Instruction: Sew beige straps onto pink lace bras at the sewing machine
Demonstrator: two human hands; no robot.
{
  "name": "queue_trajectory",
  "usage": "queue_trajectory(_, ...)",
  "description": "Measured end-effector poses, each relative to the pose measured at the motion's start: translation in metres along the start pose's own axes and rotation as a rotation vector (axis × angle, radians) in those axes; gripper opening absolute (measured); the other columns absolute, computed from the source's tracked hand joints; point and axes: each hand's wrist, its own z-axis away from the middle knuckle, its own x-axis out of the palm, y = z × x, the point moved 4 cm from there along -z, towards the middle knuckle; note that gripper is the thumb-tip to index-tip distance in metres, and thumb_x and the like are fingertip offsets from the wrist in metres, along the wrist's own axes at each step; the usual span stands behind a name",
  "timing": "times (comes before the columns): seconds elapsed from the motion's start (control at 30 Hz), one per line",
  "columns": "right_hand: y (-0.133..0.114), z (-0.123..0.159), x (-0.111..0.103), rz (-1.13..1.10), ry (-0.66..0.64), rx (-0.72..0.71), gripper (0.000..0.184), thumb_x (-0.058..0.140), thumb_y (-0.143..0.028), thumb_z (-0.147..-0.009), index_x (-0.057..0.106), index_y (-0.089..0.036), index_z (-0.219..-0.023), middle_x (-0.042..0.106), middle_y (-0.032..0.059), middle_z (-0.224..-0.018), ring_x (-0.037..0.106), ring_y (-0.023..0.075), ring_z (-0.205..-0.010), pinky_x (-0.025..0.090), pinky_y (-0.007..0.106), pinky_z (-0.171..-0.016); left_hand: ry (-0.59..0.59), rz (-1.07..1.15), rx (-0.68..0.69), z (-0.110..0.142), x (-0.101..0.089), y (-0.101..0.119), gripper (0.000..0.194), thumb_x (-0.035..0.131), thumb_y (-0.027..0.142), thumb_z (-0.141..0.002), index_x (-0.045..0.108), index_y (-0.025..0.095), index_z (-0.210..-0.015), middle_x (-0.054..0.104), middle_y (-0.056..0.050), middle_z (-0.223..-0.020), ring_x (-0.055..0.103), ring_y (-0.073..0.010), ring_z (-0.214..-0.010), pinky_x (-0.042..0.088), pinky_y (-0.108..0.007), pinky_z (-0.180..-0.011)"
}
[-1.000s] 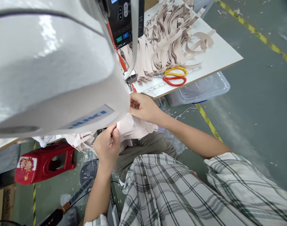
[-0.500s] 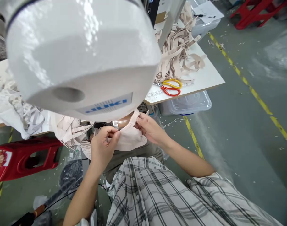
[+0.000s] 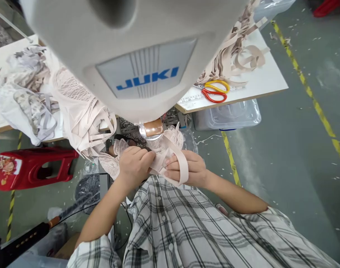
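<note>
A pale pink bra [image 3: 161, 158] with lace parts is stretched between my two hands, just in front of my shirt. My left hand [image 3: 136, 163] is closed around its band, thumb on top. Lace fabric [image 3: 110, 165] hangs down beyond that wrist. Against the bra's other side, my right hand [image 3: 189, 167] bends its fingers over the cloth. A wide strap [image 3: 183, 163] loops across those fingers. Just beyond the hands is the brown and silver cylinder-shaped end [image 3: 151, 129] of the sewing machine [image 3: 147, 74]; whether the lace touches it I cannot tell.
Scissors [image 3: 216, 91] with yellow and red handles lie on the right table, beside a heap of beige straps [image 3: 222, 59]. More bras [image 3: 87, 119] are piled on the left table. A red stool [image 3: 35, 167] stands at left; a clear plastic box [image 3: 228, 115] sits under the right table.
Both hands have drawn the bra toward my body and turned it. Lace and a looped strap now show. My view has shifted, so the machine's head looks higher and its metal end is uncovered.
</note>
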Motion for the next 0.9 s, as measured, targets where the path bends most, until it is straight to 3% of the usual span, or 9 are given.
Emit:
queue_trajectory(0.17,-0.007,0.001,0.001,0.108,-0.019,-0.136,0.025,0.079,-0.012,-0.076,0.075,-0.030,-0.093,0.077,-0.0022,-0.083,0.075,0.0179,-0.084,0.067,0.029,-0.081,0.084,-0.024,0.009,0.003,-0.002,-0.004,0.019,0.051,0.022,-0.090,0.064,0.024,-0.076,0.056,0.000,-0.055,0.051,-0.0157,-0.057,0.035,-0.032,-0.062)
queue_trajectory(0.3,0.004,0.009,-0.002,0.061,-0.089,-0.132,0.028,0.075,-0.017,-0.080,0.072,-0.028,-0.104,0.077,-0.0010,-0.090,0.073,0.0171,-0.092,0.064,0.029,-0.086,0.034,0.119,-0.079,0.003,-0.006,-0.005,0.017,0.054,0.026,-0.089,0.070,0.023,-0.085,0.060,-0.002,-0.057,0.054,-0.0169,-0.058,0.036,-0.032,-0.061)
queue_trajectory(0.4,0.052,0.031,-0.007,0.162,-0.298,0.121,0.026,0.061,-0.019,-0.086,0.069,-0.026,-0.110,0.076,0.0031,-0.099,0.071,0.0195,-0.095,0.060,0.035,-0.086,-0.258,0.558,-0.320,0.009,0.001,-0.002,0.024,0.053,0.033,-0.092,0.074,0.022,-0.089,0.067,-0.003,-0.067,0.059,-0.0166,-0.061,0.038,-0.029,-0.058)
queue_trajectory(0.5,0.123,0.072,-0.012,0.314,-0.660,0.525,0.051,0.047,-0.005,-0.081,0.061,-0.015,-0.129,0.067,0.0149,-0.125,0.061,0.0258,-0.118,0.050,0.042,-0.101,-0.543,1.217,-0.717,0.028,0.021,0.011,0.037,0.053,0.046,-0.093,0.073,0.019,-0.077,0.065,-0.002,-0.064,0.056,-0.0133,-0.055,0.037,-0.025,-0.052)
queue_trajectory(0.57,0.159,0.105,-0.012,0.332,-0.956,0.657,0.060,0.048,-0.001,-0.077,0.056,-0.011,-0.136,0.060,0.0186,-0.136,0.053,0.0284,-0.130,0.042,0.043,-0.109,-0.516,1.548,-1.010,0.040,0.035,0.017,0.044,0.063,0.058,-0.084,0.070,0.016,-0.072,0.063,-0.001,-0.060,0.053,-0.0117,-0.051,0.037,-0.023,-0.050)
queue_trajectory(0.67,0.190,0.146,-0.015,0.357,-1.195,0.796,0.050,0.055,0.000,-0.074,0.069,-0.017,-0.119,0.071,0.0153,-0.116,0.062,0.0279,-0.115,0.045,0.042,-0.101,-0.349,1.788,-1.259,0.053,0.051,0.017,0.046,0.080,0.058,-0.068,0.072,0.013,-0.076,0.069,-0.004,-0.067,0.060,-0.0125,-0.057,0.045,-0.023,-0.055)
queue_trajectory(0.73,0.198,0.163,-0.021,0.392,-1.226,0.853,0.034,0.059,0.001,-0.071,0.075,-0.020,-0.093,0.074,0.0127,-0.091,0.066,0.0262,-0.096,0.048,0.041,-0.091,-0.289,1.846,-1.289,0.056,0.056,0.014,0.044,0.086,0.052,-0.064,0.075,0.013,-0.083,0.073,-0.006,-0.074,0.065,-0.0145,-0.064,0.050,-0.024,-0.061)
queue_trajectory(0.8,0.201,0.174,-0.031,0.436,-1.227,0.912,0.020,0.065,0.001,-0.069,0.070,-0.019,-0.067,0.070,0.0119,-0.074,0.065,0.0243,-0.083,0.048,0.040,-0.083,-0.265,1.867,-1.288,0.057,0.056,0.013,0.042,0.088,0.047,-0.064,0.076,0.014,-0.087,0.075,-0.006,-0.077,0.067,-0.0156,-0.068,0.051,-0.025,-0.065)
queue_trajectory(0.9,0.199,0.178,-0.053,0.470,-1.158,0.970,0.022,0.073,-0.010,-0.076,0.061,-0.017,-0.058,0.066,0.0078,-0.073,0.063,0.0193,-0.082,0.049,0.037,-0.082,-0.254,1.860,-1.267,0.056,0.051,0.012,0.037,0.088,0.044,-0.066,0.077,0.015,-0.087,0.076,-0.005,-0.078,0.067,-0.0147,-0.068,0.051,-0.025,-0.065)
